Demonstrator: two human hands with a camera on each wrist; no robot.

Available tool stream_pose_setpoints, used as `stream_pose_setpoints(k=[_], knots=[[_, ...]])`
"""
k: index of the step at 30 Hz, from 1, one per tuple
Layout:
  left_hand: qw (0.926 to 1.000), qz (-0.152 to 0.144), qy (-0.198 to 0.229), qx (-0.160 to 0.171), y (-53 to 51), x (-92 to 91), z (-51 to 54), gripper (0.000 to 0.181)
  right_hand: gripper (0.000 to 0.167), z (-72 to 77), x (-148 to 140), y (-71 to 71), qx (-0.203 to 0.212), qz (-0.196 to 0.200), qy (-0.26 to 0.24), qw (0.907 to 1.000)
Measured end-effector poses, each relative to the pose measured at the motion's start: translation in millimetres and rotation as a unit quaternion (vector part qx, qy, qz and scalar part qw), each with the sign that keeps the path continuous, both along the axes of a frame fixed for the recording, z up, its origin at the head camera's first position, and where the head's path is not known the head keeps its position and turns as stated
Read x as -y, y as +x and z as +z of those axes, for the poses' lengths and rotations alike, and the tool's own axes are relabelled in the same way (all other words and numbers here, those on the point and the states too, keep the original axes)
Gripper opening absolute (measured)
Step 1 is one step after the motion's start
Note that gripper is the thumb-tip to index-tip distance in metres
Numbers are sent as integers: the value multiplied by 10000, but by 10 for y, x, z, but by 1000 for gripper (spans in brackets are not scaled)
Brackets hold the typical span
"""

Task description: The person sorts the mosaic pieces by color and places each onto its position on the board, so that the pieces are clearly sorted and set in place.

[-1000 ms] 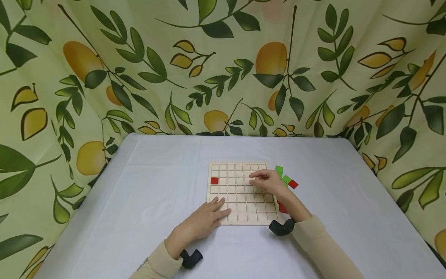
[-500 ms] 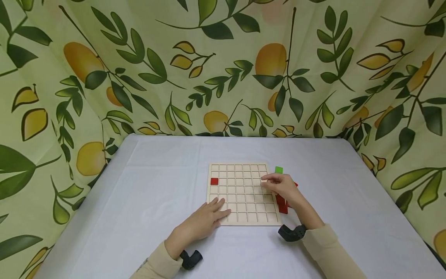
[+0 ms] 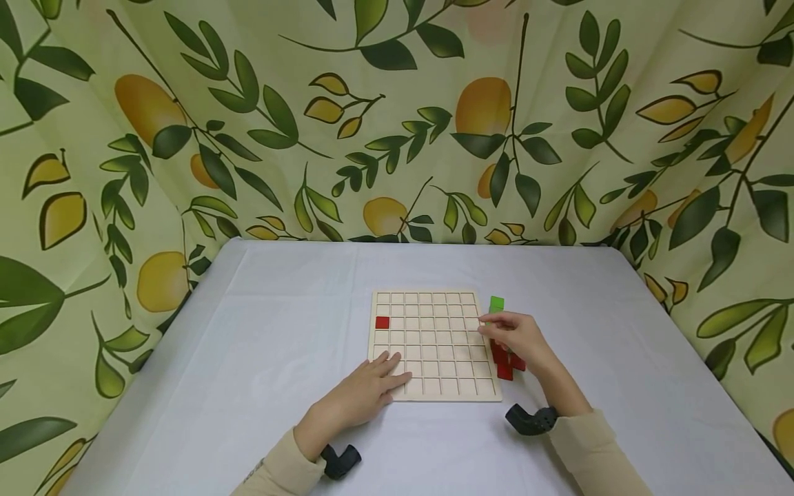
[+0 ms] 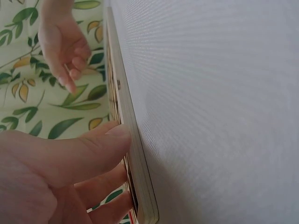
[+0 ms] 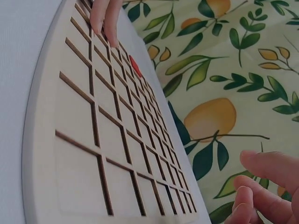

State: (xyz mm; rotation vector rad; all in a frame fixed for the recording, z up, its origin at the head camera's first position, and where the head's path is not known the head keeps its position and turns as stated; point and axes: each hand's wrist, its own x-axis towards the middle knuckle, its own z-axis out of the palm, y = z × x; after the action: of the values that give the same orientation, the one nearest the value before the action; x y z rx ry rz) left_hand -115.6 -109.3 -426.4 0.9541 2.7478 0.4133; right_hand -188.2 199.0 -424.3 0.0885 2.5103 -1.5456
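- Fingers of my left hand (image 3: 362,387) lie spread on the grid board's near-left corner; uneven pressure could skew the grid board (image 3: 437,370).
- Loose red tiles (image 3: 505,371) beside its right edge; my right hand (image 3: 523,339), loosely curled, seemingly gripping nothing, could scatter them by brushing.
- Lone red tile (image 3: 382,322), left column; green tile (image 3: 497,303) beyond.

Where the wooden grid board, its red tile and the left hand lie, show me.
Wooden grid board (image 3: 429,337), head view: bare cell near its middle.
Red tile (image 3: 382,322), head view: middle of its top face.
Left hand (image 3: 363,390), head view: back of the hand.
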Motion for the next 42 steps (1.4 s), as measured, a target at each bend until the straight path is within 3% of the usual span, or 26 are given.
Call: stream_pose_setpoints(k=[10,21,34,42], knots=[[10000,34,13,26,8,-6,15,45,42,-42,-157,61,171,-533,164,9983],[10000,26,-10,-16,15,-9,34,45,46,-42,-275,67,142,-788,248,9965],[10000,25,-5,-21,12,-9,27,45,46,-128,-430,41,-145,-562,707,9958],[10000,33,-22,11,12,-12,22,45,44,-195,-525,33,-245,-662,1178,9905]])
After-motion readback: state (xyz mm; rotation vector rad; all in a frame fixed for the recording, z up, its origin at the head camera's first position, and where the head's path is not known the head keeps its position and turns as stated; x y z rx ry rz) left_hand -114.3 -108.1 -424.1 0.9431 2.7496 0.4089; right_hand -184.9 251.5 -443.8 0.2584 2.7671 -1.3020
